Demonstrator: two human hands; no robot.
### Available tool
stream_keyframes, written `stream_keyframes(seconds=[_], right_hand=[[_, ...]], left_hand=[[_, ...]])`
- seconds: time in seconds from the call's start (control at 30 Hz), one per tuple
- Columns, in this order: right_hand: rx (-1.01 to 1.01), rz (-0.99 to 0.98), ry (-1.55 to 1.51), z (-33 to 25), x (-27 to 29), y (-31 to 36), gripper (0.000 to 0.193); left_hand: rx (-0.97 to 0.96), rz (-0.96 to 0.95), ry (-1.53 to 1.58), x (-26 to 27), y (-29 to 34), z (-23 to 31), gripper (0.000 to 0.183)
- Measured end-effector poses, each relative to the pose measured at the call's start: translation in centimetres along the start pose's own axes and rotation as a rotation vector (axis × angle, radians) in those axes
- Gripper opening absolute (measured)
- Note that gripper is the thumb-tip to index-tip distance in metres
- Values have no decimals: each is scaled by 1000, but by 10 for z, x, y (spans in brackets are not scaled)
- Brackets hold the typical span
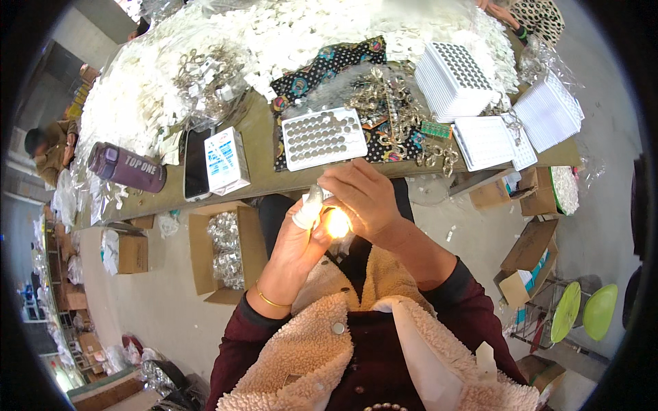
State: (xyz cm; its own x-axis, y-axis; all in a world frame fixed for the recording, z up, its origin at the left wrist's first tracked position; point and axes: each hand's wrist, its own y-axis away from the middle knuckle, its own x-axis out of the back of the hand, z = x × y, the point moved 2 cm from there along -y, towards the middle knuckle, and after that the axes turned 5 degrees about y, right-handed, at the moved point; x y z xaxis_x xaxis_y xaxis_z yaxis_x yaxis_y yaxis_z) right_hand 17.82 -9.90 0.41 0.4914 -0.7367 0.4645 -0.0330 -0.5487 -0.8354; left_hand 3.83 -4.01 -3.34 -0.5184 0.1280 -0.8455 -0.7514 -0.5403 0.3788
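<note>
A small lit light (pixel 337 223) glows warm yellow between my two hands, just beyond the table's near edge. My left hand (pixel 300 236) is closed around it from the left, with white wrapping on one finger and a gold bangle at the wrist. From the right, my right hand (pixel 367 202) closes in with its fingers bent over the same spot. Glare and fingers hide the light's body. Ahead of the hands lies a white tray (pixel 358 152) with rows of round, coin-like metal cells. Beside it are tangled clear strands with metallic parts (pixel 387 103) and a small green circuit board (pixel 436 130).
A huge heap of small white pieces (pixel 274 34) covers the table's far side. Stacked white trays (pixel 442 96) stand right. Left are a phone (pixel 197 164), a white box (pixel 228 163) and a purple bottle (pixel 127 168). Below sits an open carton (pixel 199 253). Other people work at the far edges.
</note>
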Motion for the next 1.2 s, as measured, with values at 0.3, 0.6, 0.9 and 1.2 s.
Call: stream_keyframes(seconds=[0.3, 0.6, 0.9, 1.2], right_hand=[[0, -18, 156, 3, 0, 26, 37], [-55, -101, 41, 17, 15, 31, 31], [-185, -164, 366, 69, 21, -39, 5], [-274, -675, 600, 133, -49, -97, 6]], left_hand=[[138, -46, 32, 19, -9, -13, 19], [84, -69, -131, 12, -14, -12, 19], [-10, -97, -285, 7, -22, 4, 29], [-40, -129, -306, 10, -17, 18, 33]])
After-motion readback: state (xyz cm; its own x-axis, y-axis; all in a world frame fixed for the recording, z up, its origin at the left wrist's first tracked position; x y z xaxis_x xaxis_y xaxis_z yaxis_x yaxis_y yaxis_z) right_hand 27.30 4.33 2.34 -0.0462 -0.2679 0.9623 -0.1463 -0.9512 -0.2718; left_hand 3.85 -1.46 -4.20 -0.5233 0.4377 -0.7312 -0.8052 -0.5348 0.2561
